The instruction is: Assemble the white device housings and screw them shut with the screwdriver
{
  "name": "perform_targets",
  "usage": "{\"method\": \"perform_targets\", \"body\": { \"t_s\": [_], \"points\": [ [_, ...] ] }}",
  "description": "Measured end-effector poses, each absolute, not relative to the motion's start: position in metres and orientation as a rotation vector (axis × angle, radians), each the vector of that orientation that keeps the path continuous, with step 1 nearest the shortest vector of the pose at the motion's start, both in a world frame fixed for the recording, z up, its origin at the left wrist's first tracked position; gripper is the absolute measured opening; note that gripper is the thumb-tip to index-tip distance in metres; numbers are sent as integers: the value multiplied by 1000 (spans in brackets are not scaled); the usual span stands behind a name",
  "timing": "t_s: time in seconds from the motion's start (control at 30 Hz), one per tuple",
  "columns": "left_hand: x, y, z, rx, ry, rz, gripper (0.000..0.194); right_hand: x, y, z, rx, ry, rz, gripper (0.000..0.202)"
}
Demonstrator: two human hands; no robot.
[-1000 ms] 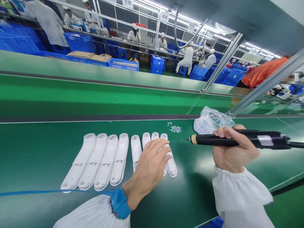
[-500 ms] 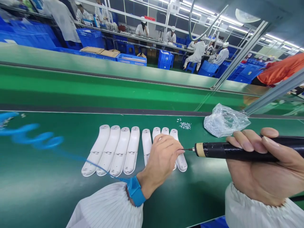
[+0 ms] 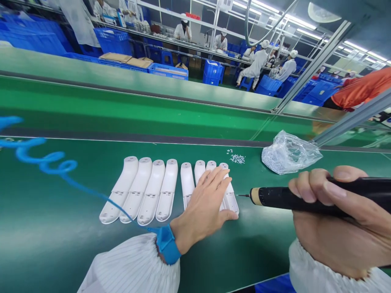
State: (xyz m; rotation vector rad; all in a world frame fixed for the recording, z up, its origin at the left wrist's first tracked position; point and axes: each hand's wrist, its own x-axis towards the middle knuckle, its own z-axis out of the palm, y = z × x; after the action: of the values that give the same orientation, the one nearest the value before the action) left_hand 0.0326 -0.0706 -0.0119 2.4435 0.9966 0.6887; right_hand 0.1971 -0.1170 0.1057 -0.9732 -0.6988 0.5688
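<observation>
My left hand [image 3: 204,201] lies with fingers spread over the right-hand group of white curved plastic housings [image 3: 187,179], covering parts of several. Its thumb is at the lower end of the rightmost housing [image 3: 231,200]. My right hand [image 3: 339,232] is wrapped round a black electric screwdriver [image 3: 281,196], held level with its thin bit pointing left. The bit's tip is just right of the rightmost housing. Another group of white housings [image 3: 166,183] stands side by side to the left of my hand. A small pile of screws [image 3: 237,158] lies beyond the housings.
A clear plastic bag [image 3: 287,154] of small parts rests near the metal post. A blue coiled cord [image 3: 82,189] runs from my left wrist strap [image 3: 168,244] across the green table [image 3: 61,244]. Behind the green partition, people in white work among blue crates [image 3: 212,71].
My left hand has opened from a pinch near the screwdriver bit and spread flat over the housings. The screwdriver stays at about the same place. The view has shifted slightly.
</observation>
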Motion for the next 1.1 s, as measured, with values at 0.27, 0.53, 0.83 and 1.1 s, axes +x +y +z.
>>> {"method": "perform_targets", "body": {
  "t_s": [0.27, 0.53, 0.83, 1.1],
  "points": [
    [36, -71, -17, 2504, 992, 674, 72, 187, -110, 90, -953, -866, 567, 10],
    [35, -73, -14, 2498, 986, 695, 69, 189, -107, 82, -913, -857, 579, 12],
    [37, -72, -14, 2525, 963, 690, 66, 175, -89, 81, -937, -1004, 608, 16],
    [38, -72, -15, 2530, 976, 710, 67, 168, -78, 78, -979, -1016, 585, 16]
  ]
}}
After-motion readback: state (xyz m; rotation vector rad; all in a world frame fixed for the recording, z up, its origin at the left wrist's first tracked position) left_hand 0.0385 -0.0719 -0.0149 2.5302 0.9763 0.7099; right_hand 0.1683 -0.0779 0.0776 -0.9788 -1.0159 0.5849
